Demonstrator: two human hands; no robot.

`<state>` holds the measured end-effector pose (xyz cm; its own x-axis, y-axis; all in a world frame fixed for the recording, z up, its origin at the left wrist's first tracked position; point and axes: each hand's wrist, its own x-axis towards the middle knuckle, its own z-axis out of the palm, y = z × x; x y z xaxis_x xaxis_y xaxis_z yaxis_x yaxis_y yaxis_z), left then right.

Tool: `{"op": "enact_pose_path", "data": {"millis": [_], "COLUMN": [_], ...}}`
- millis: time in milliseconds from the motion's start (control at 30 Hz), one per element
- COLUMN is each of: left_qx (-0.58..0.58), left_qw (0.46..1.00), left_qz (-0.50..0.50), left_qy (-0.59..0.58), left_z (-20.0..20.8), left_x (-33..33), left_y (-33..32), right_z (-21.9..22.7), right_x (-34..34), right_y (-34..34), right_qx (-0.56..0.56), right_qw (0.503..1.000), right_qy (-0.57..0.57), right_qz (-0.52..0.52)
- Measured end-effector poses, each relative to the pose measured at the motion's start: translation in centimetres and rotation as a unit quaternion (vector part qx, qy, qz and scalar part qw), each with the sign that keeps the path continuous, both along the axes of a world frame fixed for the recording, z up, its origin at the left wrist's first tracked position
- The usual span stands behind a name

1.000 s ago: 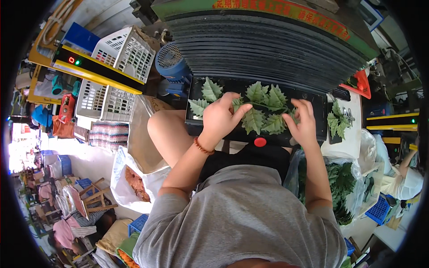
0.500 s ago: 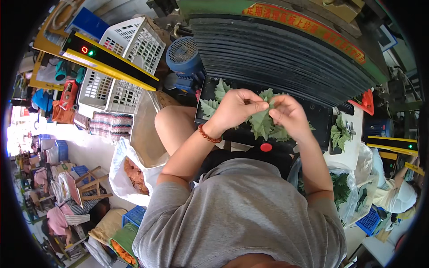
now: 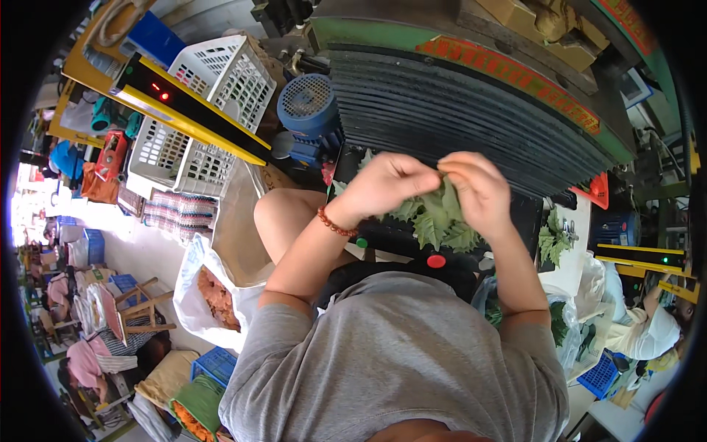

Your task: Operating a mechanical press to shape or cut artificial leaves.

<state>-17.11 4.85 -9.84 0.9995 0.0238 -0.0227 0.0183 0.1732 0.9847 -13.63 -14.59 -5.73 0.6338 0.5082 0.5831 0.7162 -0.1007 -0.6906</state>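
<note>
Left hand (image 3: 387, 184) now sits lifted off the black tray (image 3: 530, 214), fingers pinched on the edge of the green leaves (image 3: 440, 217). A second ago both hands were spread flat and wide apart, pressing leaves down along that tray; half a second ago they were already drawing in. Now they meet in the middle, so the spreading looks finished and the leaves are gathered into one bunch hanging between the two hands, just above the tray's front lip and the red button (image 3: 436, 261). Behind them the dark ribbed press (image 3: 471, 110) has no hand on it. Right hand (image 3: 479, 191) closes on the same bunch from the other side, knuckles up, thumb tucked into the leaves. Further right, a second heap of green leaves (image 3: 551, 237) lies on the white side table (image 3: 571, 254).
</note>
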Motion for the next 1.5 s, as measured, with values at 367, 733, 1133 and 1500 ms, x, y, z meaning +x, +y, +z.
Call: {"op": "enact_pose_path", "data": {"millis": [367, 733, 1133, 1500], "left_qx": [-0.008, 0.077, 0.106, 0.150], "left_qw": [1.000, 0.992, 0.992, 0.965], "left_qz": [0.005, -0.096, -0.067, -0.031], "left_qy": [0.000, 0.007, 0.015, -0.213], "left_z": [1.1, 0.6, 2.1, 2.0], "left_x": [0.6, 1.3, 2.6, 0.9], "left_y": [0.2, 0.4, -0.2, -0.6], "right_z": [1.2, 2.0, 1.6, -1.5], "right_x": [1.6, 2.3, 2.9, 2.8], "right_y": [0.0, -1.2, -2.1, -2.2], "right_qx": [-0.033, -0.032, -0.005, 0.191], "right_qw": [0.951, 0.926, 0.933, 0.940], "right_qy": [0.306, 0.369, 0.357, 0.277], "right_qz": [-0.008, 0.069, 0.043, -0.057]}}
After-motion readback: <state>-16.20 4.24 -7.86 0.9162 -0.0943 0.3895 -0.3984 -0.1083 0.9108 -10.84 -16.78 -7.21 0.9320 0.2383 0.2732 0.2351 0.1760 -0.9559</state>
